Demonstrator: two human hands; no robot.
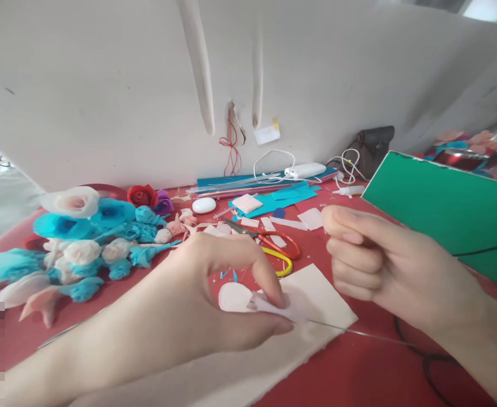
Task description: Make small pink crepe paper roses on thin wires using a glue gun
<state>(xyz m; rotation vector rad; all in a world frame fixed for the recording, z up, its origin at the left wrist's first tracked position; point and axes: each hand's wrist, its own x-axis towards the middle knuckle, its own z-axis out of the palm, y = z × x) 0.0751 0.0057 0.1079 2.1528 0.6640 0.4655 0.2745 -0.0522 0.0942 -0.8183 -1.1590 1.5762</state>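
Observation:
My left hand [231,282] pinches a pale pink paper petal [248,299] between thumb and forefinger, low over a cream paper sheet [324,299]. A thin metal wire [358,333] runs from the pinch out to the right. My right hand [371,260] hovers to the right of it, fingers curled into a loose fist; whether it holds the wire's far end is hidden. Red-handled scissors [273,240] and a yellow-handled pair [282,263] lie just behind my left hand.
A heap of blue, white and pink paper flowers [82,237] fills the left of the red table [358,373]. Blue paper sheets [282,198], white cables, a white charger [307,169] and a glue tube lie at the back. A green board [447,209] leans at right.

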